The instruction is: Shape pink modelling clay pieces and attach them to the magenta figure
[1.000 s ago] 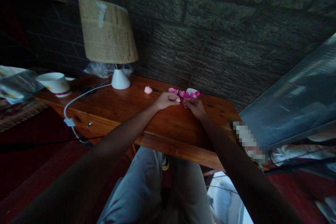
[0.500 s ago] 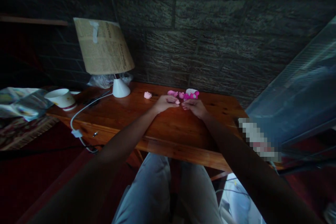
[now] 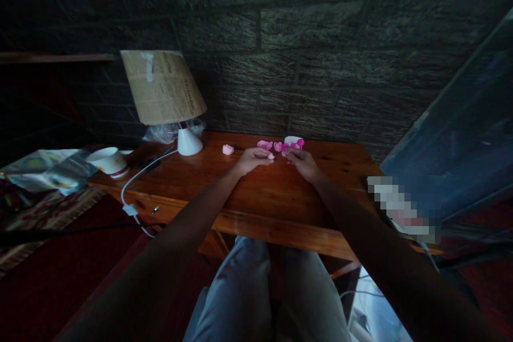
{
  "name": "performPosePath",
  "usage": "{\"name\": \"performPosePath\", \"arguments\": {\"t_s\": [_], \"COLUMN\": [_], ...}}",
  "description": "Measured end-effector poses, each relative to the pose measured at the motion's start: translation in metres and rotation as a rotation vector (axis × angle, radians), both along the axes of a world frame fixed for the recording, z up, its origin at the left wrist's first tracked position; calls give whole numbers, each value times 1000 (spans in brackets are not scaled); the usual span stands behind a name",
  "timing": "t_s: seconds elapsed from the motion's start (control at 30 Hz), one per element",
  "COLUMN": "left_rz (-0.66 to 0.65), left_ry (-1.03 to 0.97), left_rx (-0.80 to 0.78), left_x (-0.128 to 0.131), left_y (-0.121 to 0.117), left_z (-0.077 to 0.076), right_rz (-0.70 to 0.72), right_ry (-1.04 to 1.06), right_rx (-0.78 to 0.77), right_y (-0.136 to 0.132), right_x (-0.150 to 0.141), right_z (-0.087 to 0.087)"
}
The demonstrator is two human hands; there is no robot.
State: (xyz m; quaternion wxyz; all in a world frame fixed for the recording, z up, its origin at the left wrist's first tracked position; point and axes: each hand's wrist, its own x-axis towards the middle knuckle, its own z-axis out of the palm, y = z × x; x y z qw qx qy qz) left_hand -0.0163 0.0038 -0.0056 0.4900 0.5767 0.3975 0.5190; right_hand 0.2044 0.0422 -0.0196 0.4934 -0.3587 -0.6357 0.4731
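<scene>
My left hand (image 3: 253, 160) is closed in a pinch around a small pale pink piece of what looks like modelling clay (image 3: 271, 156), just above the table. A short gap to the right, my right hand (image 3: 301, 162) has its thumb and fingers drawn together; whatever sits between them is too small to make out. Its fingertips are in front of bright magenta pieces (image 3: 300, 144), which lie on or against a white item (image 3: 292, 139). Behind my left hand are pink pieces (image 3: 264, 145) and a rounded pink lump (image 3: 278, 146). Farther left rests a pale pink lump (image 3: 228, 149).
A wooden table (image 3: 276, 197) stands against a dark brick wall (image 3: 336, 64). On its left are a lamp (image 3: 190, 142) with a paper shade, a white cord (image 3: 138, 175) and a paper cup (image 3: 107, 161). A blurred-out flat object (image 3: 403, 208) lies at the right edge.
My right hand has moved slightly away from the left, toward the magenta pieces. My left hand keeps the pale pink piece. The whole view has shifted a little.
</scene>
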Motion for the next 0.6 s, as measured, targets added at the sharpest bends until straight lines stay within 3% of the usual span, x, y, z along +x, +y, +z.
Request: {"name": "performPosePath", "arguments": {"t_s": [0.17,0.6], "left_rz": [35,16], "left_ry": [11,-36], "left_rx": [24,-40], "left_x": [0,6], "left_y": [-4,-29], "left_z": [1,7], "right_rz": [-87,-61], "right_ry": [-4,-12], "right_rx": [-38,-70], "right_y": [-7,-24], "right_x": [3,5], "right_z": [-1,2]}}
